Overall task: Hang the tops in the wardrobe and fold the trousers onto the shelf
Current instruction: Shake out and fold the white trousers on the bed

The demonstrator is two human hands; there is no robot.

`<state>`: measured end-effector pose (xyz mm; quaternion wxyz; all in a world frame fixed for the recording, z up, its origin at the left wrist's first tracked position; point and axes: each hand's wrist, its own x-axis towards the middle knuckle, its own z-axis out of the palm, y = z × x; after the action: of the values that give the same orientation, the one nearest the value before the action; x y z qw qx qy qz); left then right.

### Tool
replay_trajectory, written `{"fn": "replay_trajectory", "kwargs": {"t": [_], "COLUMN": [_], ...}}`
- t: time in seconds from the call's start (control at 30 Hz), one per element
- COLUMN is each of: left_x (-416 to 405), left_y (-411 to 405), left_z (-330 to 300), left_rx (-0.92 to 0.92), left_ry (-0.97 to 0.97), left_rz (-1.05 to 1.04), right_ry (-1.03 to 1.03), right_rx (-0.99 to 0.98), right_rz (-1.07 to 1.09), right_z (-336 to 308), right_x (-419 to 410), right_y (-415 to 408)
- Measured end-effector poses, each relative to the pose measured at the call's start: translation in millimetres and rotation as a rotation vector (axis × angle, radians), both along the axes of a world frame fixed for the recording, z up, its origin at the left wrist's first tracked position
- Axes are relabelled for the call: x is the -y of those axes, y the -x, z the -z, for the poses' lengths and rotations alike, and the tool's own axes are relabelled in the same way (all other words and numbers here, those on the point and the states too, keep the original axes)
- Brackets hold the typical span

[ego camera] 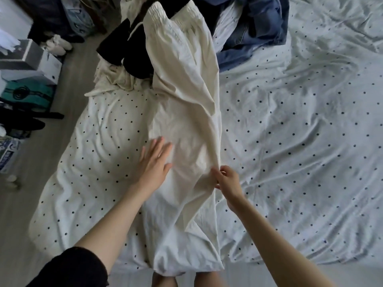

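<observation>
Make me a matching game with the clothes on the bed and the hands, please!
Things:
1. cream trousers
2. blue jeans
3. left hand
4. right hand

States:
A. pinching the trousers' side edge
B. heaped at the far side of the bed
C. spread lengthwise on the dotted sheet
D. lying flat on the fabric

Pairs: 1-C, 2-B, 3-D, 4-A

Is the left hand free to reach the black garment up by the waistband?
Probably yes: the left hand lies flat and empty on the cream trousers, and nothing blocks the way to the black garment.
</observation>
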<state>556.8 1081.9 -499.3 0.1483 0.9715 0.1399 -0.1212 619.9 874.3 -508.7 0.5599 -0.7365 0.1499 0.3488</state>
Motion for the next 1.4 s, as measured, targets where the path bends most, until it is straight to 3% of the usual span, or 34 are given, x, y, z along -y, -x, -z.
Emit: {"fn": "replay_trajectory", "kwargs": {"t": [0.17,0.33,0.47,0.63,0.73,0.93,1.07,1.2,1.4], "left_x": [-4.0,1.7,6.1,6.3,0.3,-14.1,-24.4,-45.8,-87.5], "left_y": [-4.2,1.5,16.0,39.7,39.0,-13.5,-73.7,-139.6,-197.7], "left_z": [13.6,23.3,29.9,37.2,32.1,3.9,-27.5,-47.2,-47.8], "left_rx": [-0.075,-0.029,0.05,-0.074,-0.101,-0.042,0.174,0.29,0.329], "left_ry": [-0.002,-0.005,-0.131,-0.176,-0.19,0.074,0.434,0.711,0.856], "left_rz": [0.04,0.062,0.233,0.248,0.242,0.112,-0.292,-0.59,-0.677], "right_ry": [0.174,0.187,0.148,0.249,0.394,0.471,0.425,0.429,0.421], "right_rx": [0.172,0.11,0.199,0.023,0.055,0.519,0.787,0.884,0.822], "right_rz": [-0.003,-0.16,0.009,-0.17,-0.236,-0.205,-0.276,-0.421,-0.545], "right_z": [8.1,18.0,13.1,25.6,27.9,-10.3,-45.7,-69.5,-88.5], "right_x": [7.9,13.4,24.2,29.6,27.5,-21.7,-67.0,-111.6,-186.9], "right_y": [12.2,25.5,23.8,28.6,22.1,-43.4,-105.5,-170.0,-249.5]}}
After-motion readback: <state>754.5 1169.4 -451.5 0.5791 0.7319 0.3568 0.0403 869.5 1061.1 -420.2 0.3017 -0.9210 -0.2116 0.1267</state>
